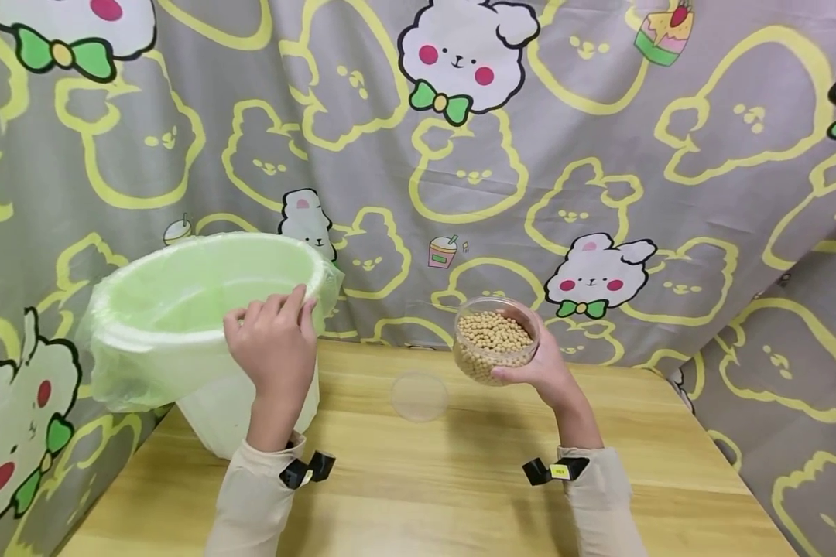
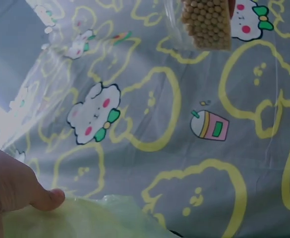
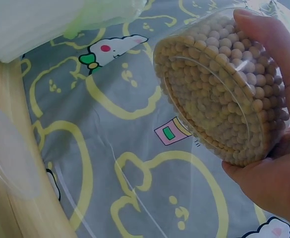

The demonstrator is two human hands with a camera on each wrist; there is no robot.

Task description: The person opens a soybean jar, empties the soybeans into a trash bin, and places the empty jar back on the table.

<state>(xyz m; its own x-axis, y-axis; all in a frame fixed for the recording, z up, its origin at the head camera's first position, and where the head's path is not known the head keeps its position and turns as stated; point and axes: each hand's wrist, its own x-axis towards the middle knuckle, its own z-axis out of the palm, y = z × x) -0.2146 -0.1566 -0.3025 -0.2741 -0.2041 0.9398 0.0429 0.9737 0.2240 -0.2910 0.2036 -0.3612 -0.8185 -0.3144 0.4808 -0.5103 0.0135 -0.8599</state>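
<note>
A clear round tub of soybeans (image 1: pixel 493 340) is lifted above the wooden table (image 1: pixel 460 480), and my right hand (image 1: pixel 539 365) grips it from the side; up close the beans (image 3: pixel 224 94) fill the tub to the top. The tub's clear lid (image 1: pixel 419 396) lies flat on the table to its left, also the lid (image 3: pixel 8 153) in the right wrist view. My left hand (image 1: pixel 273 344) holds the near rim of a white bin lined with a green bag (image 1: pixel 202 309), its fingers curled over the edge. In the left wrist view my thumb (image 2: pixel 45 198) presses the green liner (image 2: pixel 85 220).
A grey curtain with yellow rabbit outlines (image 1: pixel 529 155) hangs close behind the table and wraps round both sides. The bin stands at the table's back left corner. Bare wood lies in front of both arms.
</note>
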